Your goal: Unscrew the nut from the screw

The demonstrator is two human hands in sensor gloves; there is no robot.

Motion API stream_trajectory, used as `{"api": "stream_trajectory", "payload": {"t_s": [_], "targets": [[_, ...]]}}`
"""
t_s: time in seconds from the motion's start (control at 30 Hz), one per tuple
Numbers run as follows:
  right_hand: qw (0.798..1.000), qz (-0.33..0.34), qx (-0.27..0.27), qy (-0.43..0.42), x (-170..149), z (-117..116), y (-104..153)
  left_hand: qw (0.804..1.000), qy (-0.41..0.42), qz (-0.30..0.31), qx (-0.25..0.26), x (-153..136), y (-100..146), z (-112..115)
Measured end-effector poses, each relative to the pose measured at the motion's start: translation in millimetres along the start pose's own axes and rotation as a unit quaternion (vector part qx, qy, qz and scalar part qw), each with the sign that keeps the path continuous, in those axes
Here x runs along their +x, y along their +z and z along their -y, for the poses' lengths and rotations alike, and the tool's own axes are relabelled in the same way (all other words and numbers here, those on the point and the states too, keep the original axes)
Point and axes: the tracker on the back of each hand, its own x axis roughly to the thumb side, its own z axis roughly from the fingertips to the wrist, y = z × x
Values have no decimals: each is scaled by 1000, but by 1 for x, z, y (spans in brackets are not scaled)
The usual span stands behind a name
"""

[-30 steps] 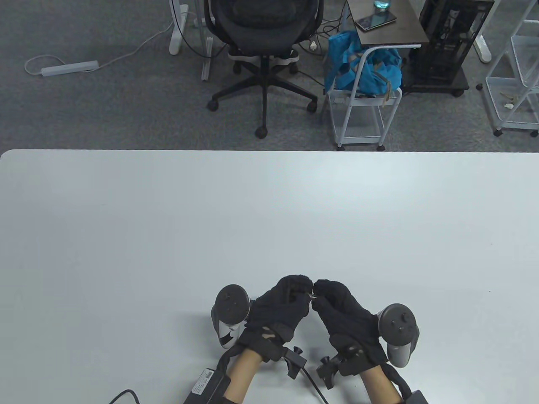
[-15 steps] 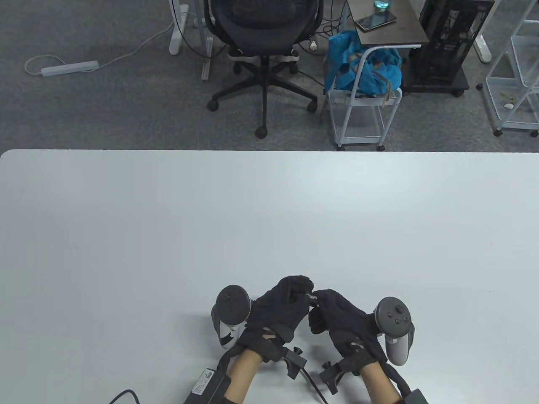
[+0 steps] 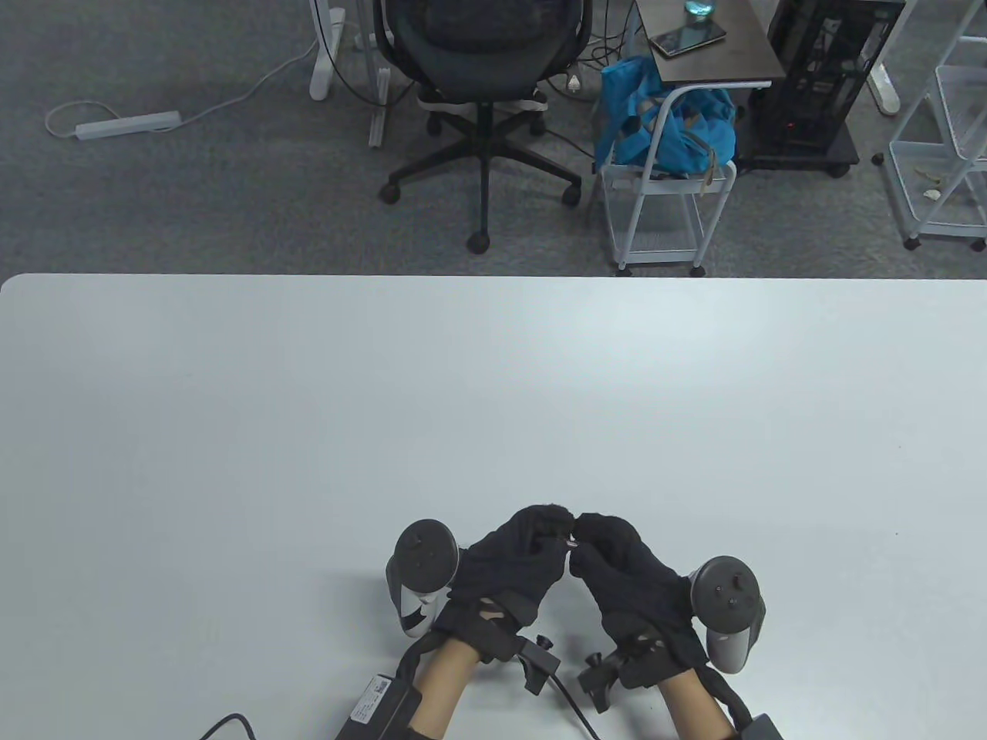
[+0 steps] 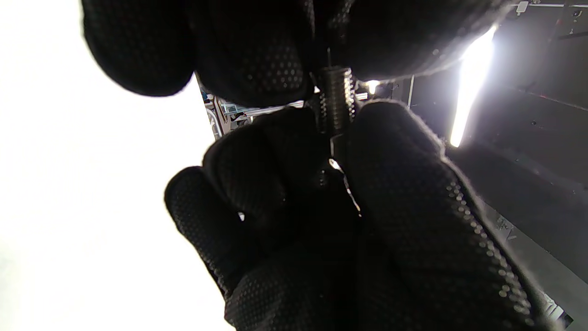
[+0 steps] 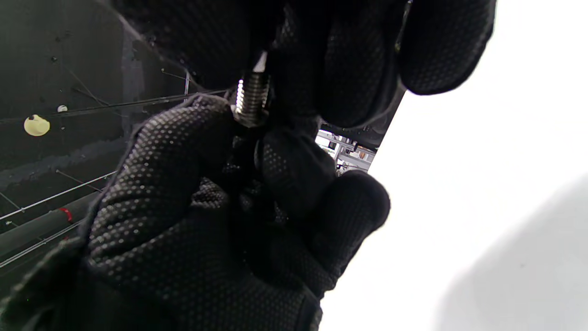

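Note:
Both gloved hands meet near the table's front edge and hold a small metal screw (image 3: 570,542) in the air between them. My left hand (image 3: 557,532) pinches one end of the screw. My right hand (image 3: 584,533) pinches the other end, where the nut sits hidden under its fingertips. The bare thread shows between the fingers in the left wrist view (image 4: 336,99) and in the right wrist view (image 5: 251,103). In the left wrist view my left fingers (image 4: 257,59) come from the top and my right fingers (image 4: 395,156) from below.
The white table (image 3: 493,401) stretches away beyond the hands. Past its far edge stand an office chair (image 3: 482,46) and a white cart with a blue bag (image 3: 667,131) on the floor.
My right hand rolled its wrist inward half a second ago and has now rolled back to where it was, turning at the screw's end. My left hand has stayed still.

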Motion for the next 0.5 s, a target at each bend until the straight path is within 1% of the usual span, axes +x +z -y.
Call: {"api": "stream_trajectory", "payload": {"t_s": [0.1,0.23,0.37,0.43,0.47,0.5], "targets": [[1000,3,-14,-9,-1,0,0,1000,1,-1,4,0,0,0],[1000,3,-13,-6,0,1,0,1000,0,-4,5,-1,0,0],[1000,-8,-2,-20,-4,0,-1,1000,4,-6,10,-1,1,-1],[999,-24,19,-22,-6,0,-2,1000,2,-5,13,-1,1,-1],[998,-44,37,-25,-10,-1,-2,1000,0,-2,10,-1,1,0],[997,-57,36,-34,-13,-2,-1,1000,-2,0,10,-1,1,0]]}}
